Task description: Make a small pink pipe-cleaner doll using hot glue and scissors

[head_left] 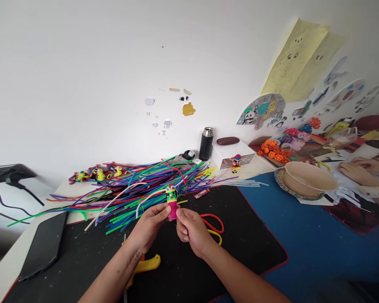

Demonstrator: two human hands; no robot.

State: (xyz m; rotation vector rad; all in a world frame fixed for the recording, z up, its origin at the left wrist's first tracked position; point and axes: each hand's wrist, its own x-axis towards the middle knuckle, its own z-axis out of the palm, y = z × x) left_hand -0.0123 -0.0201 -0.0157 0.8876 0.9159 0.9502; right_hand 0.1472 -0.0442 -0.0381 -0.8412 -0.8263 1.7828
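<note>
A small pipe-cleaner doll [172,202] with a magenta body, a green face and a yellow band stands upright between my hands. My left hand [153,223] pinches its left side between thumb and fingers. From the right, my right hand [191,227] grips the lower body, its fingers curled in. The doll's bottom end is partly hidden by the fingers. Below my left wrist lies a yellow-handled tool [148,264], partly covered by the forearm. Red and yellow loop handles [219,225] show just past my right hand. A white pipe cleaner [142,202] curves beside the doll's head.
Many coloured pipe cleaners [126,202] spread behind the black mat [240,240]. A phone [44,246] lies at left; finished dolls [97,173] sit behind. A black bottle [206,145], white box [233,151] and bowl [311,179] stand farther back. Another person's hands [360,170] work at right.
</note>
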